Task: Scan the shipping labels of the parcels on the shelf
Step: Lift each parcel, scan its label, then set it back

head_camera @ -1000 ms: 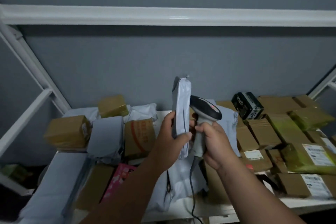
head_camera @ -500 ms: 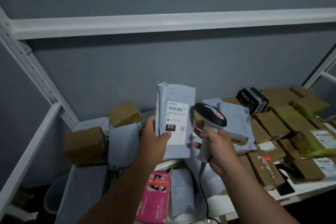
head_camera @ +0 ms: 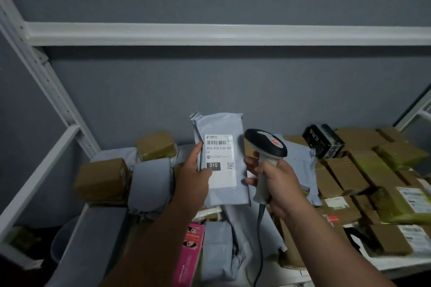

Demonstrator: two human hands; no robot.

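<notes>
My left hand [head_camera: 192,176] holds a grey poly-mailer parcel [head_camera: 221,123] upright above the shelf, thumb on the lower left of its white shipping label [head_camera: 221,170]. The label faces me and shows a barcode and a black "010" box. My right hand [head_camera: 274,184] grips the handle of a corded barcode scanner [head_camera: 267,146] just right of the parcel. A red light glows on the scanner's black head. The scanner's cable hangs down below my hand.
The white metal shelf [head_camera: 401,268] is piled with parcels: brown cardboard boxes [head_camera: 345,174] on the right, several with labels, a black box [head_camera: 323,137] at the back, grey mailers [head_camera: 149,184] and brown boxes [head_camera: 100,179] on the left, a pink box [head_camera: 189,254] in front.
The parcel in my left hand has turned from edge-on to label facing me. The scanner has stayed just right of it. My view has shifted left and down.
</notes>
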